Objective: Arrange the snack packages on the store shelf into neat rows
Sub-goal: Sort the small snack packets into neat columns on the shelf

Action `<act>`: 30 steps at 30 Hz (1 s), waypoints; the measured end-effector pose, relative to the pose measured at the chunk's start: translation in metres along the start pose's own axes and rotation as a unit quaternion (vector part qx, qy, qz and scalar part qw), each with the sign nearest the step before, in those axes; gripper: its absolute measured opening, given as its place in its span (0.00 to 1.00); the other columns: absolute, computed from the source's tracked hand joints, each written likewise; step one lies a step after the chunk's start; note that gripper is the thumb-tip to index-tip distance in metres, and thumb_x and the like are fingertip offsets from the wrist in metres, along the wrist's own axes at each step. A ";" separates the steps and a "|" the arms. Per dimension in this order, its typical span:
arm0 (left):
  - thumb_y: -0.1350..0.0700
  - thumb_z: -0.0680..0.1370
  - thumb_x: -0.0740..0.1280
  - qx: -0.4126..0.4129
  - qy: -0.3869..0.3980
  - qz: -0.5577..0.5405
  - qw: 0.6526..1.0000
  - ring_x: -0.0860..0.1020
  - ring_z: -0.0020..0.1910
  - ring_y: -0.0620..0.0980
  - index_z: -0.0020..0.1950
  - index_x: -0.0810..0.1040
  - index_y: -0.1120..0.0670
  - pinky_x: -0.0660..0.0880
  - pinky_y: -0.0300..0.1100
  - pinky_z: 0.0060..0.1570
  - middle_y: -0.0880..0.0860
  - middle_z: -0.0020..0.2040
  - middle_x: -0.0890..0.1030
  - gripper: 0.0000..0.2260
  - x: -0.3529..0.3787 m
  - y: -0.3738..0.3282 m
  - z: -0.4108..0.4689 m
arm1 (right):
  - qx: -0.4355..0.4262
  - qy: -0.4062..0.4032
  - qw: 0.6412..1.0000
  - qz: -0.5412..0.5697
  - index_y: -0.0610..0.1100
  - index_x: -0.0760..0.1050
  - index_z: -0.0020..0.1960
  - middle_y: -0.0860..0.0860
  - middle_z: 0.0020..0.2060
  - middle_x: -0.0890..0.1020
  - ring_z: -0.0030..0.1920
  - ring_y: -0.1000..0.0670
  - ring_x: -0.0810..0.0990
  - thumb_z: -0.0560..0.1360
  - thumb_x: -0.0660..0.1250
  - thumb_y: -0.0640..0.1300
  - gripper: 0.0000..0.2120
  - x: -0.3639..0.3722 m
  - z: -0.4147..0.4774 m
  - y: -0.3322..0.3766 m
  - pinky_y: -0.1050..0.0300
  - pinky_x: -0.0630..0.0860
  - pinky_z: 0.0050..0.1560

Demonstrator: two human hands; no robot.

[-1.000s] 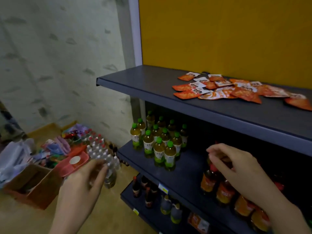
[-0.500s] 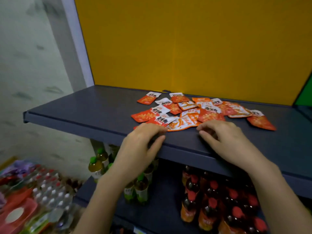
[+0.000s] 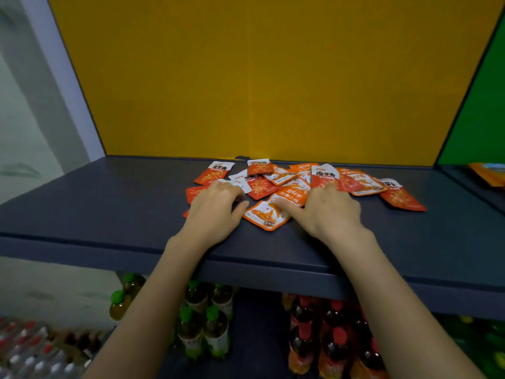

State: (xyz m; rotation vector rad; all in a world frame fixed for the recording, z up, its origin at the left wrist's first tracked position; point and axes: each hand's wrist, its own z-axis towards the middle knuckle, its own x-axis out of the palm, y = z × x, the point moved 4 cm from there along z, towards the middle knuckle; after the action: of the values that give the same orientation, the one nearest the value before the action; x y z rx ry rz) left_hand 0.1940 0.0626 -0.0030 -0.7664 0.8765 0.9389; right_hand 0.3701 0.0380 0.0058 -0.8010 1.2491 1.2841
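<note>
Several small orange-and-white snack packages (image 3: 287, 180) lie in a loose, overlapping heap at the middle back of the dark grey shelf (image 3: 109, 203). One packet (image 3: 401, 199) lies apart at the right end, and another (image 3: 214, 173) sits at the back left. My left hand (image 3: 216, 207) rests palm down on the heap's left edge, fingers bent over packets and hiding some of them. My right hand (image 3: 329, 210) lies flat on the heap's right front. Its index finger presses on the front orange packet (image 3: 263, 214). Neither hand lifts a packet.
A yellow back panel (image 3: 259, 77) closes the shelf behind, with a green panel (image 3: 481, 119) to the right. An orange package (image 3: 489, 173) lies on the neighbouring shelf. Green-capped bottles (image 3: 202, 326) and red-capped bottles (image 3: 333, 337) stand on the shelf below. Packed water bottles (image 3: 32, 351) are on the floor at left.
Both hands rose from the lower shelf level to the top shelf's front edge, then slid forward onto the snack heap. The view turned and moved closer to the shelf.
</note>
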 end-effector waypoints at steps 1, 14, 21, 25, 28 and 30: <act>0.51 0.78 0.61 0.005 -0.008 -0.005 1.000 0.73 0.56 0.51 0.55 0.78 0.54 0.70 0.46 0.49 0.52 0.54 0.80 0.11 0.000 -0.001 0.004 | 0.015 -0.002 1.000 -0.010 0.39 0.74 0.59 0.41 0.60 0.74 0.59 0.39 0.74 0.67 0.54 0.74 0.41 0.001 0.002 0.004 0.51 0.71 0.48; 0.54 0.79 0.59 0.048 -0.012 -0.025 0.998 0.75 0.51 0.52 0.51 0.77 0.55 0.68 0.43 0.42 0.53 0.51 0.79 0.08 0.010 -0.011 0.021 | 0.059 0.104 0.986 0.113 0.47 0.59 0.30 0.50 0.31 0.69 0.40 0.45 0.71 0.67 0.67 0.65 0.26 0.009 0.024 -0.004 0.56 0.60 0.30; 0.58 0.77 0.59 -0.007 0.038 -0.080 0.996 0.76 0.53 0.60 0.48 0.77 0.59 0.73 0.48 0.49 0.59 0.50 0.79 0.08 0.018 -0.027 0.065 | 0.036 0.118 0.966 0.227 0.42 0.70 0.33 0.48 0.28 0.74 0.28 0.53 0.70 0.70 0.70 0.55 0.18 -0.005 0.027 -0.026 0.62 0.65 0.27; 0.56 0.77 0.60 -0.063 0.073 -0.050 0.994 0.75 0.54 0.62 0.52 0.77 0.64 0.72 0.48 0.49 0.63 0.53 0.79 0.12 0.036 -0.029 0.099 | 0.010 0.150 0.961 0.230 0.37 0.77 0.52 0.43 0.49 0.83 0.44 0.48 0.80 0.71 0.70 0.52 0.19 -0.020 0.035 -0.048 0.55 0.74 0.49; 0.53 0.78 0.61 -0.102 0.056 -0.021 0.993 0.76 0.53 0.63 0.49 0.77 0.63 0.72 0.49 0.46 0.64 0.53 0.79 0.14 0.043 -0.026 0.114 | 0.003 0.148 0.950 0.275 0.42 0.77 0.53 0.46 0.48 0.83 0.47 0.48 0.81 0.73 0.69 0.48 0.12 -0.030 0.044 -0.064 0.53 0.77 0.54; 0.47 0.77 0.61 -0.128 0.047 0.014 0.991 0.76 0.54 0.62 0.50 0.77 0.62 0.71 0.48 0.44 0.62 0.54 0.79 0.18 0.047 -0.028 0.121 | 0.008 0.125 0.939 0.320 0.42 0.76 0.52 0.47 0.44 0.83 0.37 0.54 0.80 0.75 0.67 0.45 0.09 -0.035 0.054 -0.077 0.65 0.77 0.37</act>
State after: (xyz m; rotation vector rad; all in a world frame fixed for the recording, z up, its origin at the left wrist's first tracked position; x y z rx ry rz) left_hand 0.2687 0.1709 0.0133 -1.0271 0.8600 1.0594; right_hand 0.4617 0.0670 0.0353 -0.5687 1.8160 1.7191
